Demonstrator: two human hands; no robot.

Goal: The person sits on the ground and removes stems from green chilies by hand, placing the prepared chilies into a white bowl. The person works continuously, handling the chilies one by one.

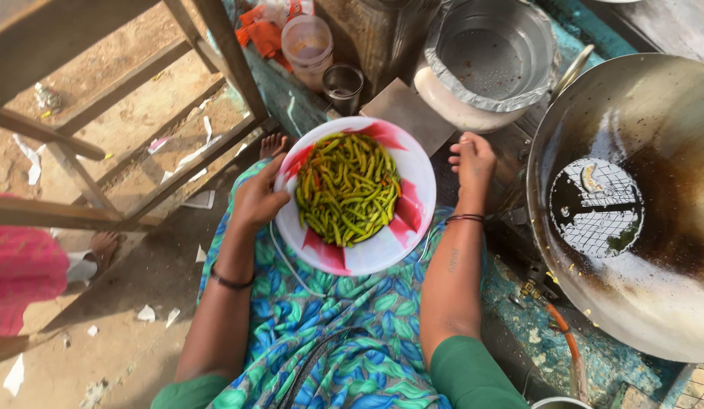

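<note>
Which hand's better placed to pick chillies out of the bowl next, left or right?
Probably right. The left hand grips the rim of the white-and-red bowl of green chillies, steadying it on the lap. The right hand rests loosely curled beside the far rim, holding nothing, so it looks free to reach in.

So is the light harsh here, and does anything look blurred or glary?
Head view: strong sun glares off the big wok; the plate of green chillies is sharp and evenly lit; the left hand casts little shadow; the edges bend slightly from the wide lens.

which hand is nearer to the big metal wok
Right. The right hand sits between the plate of green chillies and the wok; the left hand grips the plate's far edge, away from it.
</note>
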